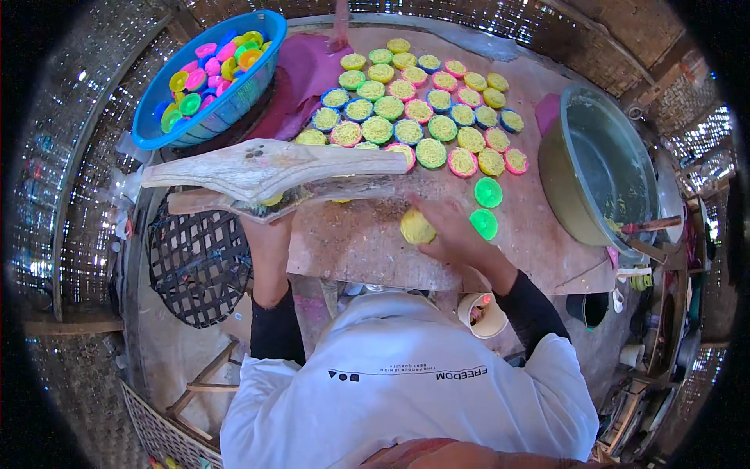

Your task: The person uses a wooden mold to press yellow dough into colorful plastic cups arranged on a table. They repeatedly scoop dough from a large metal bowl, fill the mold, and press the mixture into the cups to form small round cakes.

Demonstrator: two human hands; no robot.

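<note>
A wooden press of two long boards, the pale upper one lying close over the darker lower one, is held above the near left of the table. Beneath the lower board my left hand supports it, its fingers hidden by the wood. Some yellow shows between the boards. My right hand grips a rounded yellow lump of dough just right of the press. Close by lie two bare green cups. Beyond them, many small coloured cups hold yellow shredded strands.
A blue basket of colourful cups stands at the far left. On the right sits a large greenish basin with a stick across its rim. A black woven basket is left of the table, and a pale bucket stands below its edge.
</note>
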